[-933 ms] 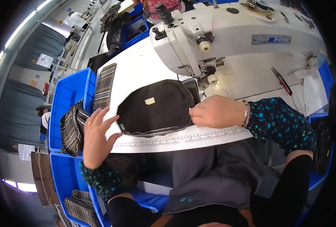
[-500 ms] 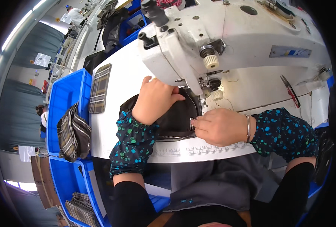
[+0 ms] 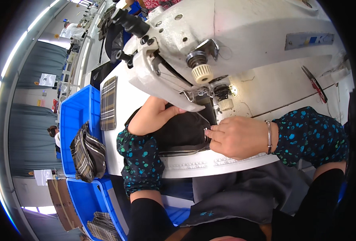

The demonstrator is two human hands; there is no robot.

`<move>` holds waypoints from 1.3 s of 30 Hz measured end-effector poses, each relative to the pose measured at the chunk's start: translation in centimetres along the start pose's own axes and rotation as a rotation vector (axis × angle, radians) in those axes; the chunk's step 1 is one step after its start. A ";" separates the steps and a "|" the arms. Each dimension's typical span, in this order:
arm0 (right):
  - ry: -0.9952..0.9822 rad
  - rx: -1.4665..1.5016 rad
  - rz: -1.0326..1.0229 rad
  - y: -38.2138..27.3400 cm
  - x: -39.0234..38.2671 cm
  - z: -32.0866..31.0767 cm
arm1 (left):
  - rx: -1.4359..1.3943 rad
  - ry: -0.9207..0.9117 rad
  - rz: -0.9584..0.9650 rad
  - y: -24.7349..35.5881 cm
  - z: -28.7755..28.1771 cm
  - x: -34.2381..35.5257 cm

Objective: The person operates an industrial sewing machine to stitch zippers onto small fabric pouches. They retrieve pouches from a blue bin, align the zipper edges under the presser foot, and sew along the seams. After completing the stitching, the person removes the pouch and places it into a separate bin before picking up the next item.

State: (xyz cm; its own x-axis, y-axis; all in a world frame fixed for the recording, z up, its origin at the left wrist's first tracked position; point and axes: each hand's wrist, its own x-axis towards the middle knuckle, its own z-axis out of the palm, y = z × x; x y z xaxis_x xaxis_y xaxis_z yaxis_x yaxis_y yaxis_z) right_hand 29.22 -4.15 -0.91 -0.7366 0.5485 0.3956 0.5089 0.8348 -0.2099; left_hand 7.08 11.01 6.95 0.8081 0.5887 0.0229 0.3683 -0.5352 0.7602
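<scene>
Now, your black zippered pouch [image 3: 180, 130], its zipper [image 3: 205, 137] pinched tight by your right hand [image 3: 241, 138], lies beneath your left hand [image 3: 150, 116], whose hidden fingertips I can't judge, on the worktable [image 3: 113, 156] beside the sewing machine [image 3: 258, 44], where uneven tugging could pucker it.

A white table [image 3: 112, 148] bears dark fabric [image 3: 177, 132], plaid cloth [image 3: 108, 103], probably scissors [image 3: 316, 84].

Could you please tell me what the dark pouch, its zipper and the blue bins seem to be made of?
Dark pouch: probably matte fabric, from its soft, shineless surface.
Zipper: likely metal teeth, given their silvery glint; could be coated plastic.
Blue bins: apparently moulded plastic, smooth, slightly glossy, with stiff, evenly coloured walls.
</scene>
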 end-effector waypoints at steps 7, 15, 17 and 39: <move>-0.020 0.000 -0.009 -0.2 0.3 -0.3 | 0.587 0.174 0.240 -3.9 3.8 1.3; 0.160 -0.003 -0.134 0.2 0.0 0.4 | 0.358 -0.043 -0.159 -2.2 3.7 0.8; 0.204 -0.019 -0.134 0.2 0.0 0.3 | 0.219 -0.073 -0.142 -1.6 3.4 -0.1; 0.050 -0.129 0.364 0.4 0.5 -0.2 | 0.297 -0.041 0.117 -2.1 4.0 0.9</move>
State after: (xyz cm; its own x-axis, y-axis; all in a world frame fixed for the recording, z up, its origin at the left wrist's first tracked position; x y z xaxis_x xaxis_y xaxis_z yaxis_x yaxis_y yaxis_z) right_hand 29.16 -3.50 -0.57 -0.4765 0.8023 0.3595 0.7872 0.5715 -0.2318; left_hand 8.91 10.22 2.77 0.8688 0.4905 0.0681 0.3847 -0.7550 0.5310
